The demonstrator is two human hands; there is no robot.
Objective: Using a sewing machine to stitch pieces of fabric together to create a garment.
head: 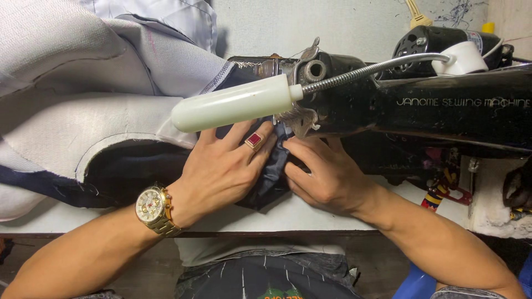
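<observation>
White lamp tube (pixel 235 103) is covering the needle area; fingertips of left hand (pixel 221 169) and right hand (pixel 327 177) are disappearing beneath the sewing machine (pixel 443 111)

Bright, even light; sharp focus; soft shadows.

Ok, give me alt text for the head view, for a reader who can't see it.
Both hands, left hand and right hand, press dark navy fabric flat under the head of a black sewing machine. A white lamp on a flexible neck hangs above them; pale grey cloth is piled at left.
</observation>
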